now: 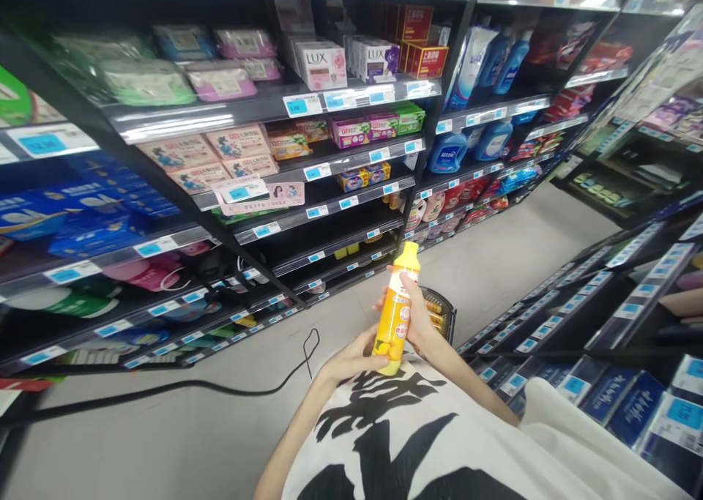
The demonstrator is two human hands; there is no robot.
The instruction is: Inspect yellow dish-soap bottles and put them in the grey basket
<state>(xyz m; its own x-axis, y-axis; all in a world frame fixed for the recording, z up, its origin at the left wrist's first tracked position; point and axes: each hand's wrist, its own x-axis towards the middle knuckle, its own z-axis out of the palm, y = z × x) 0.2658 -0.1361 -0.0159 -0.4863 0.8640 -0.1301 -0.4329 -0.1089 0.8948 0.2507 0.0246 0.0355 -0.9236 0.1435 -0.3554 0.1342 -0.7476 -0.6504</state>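
I hold a yellow bottle (396,311) with a yellow cap and an orange label upright in front of my chest. My left hand (351,357) grips its base, fingers wrapped round the bottom. My right hand (418,317) closes round the middle and upper part from the right side. Just behind the bottle, a dark shopping basket (442,313) with goods in it stands on the floor.
Dark store shelving (307,214) runs along the left, stocked with soap boxes (324,64), wipes and blue detergent bottles (447,152). Lower shelves (598,302) with blue price tags stand to the right. A black cable (263,390) lies on the grey aisle floor (494,266).
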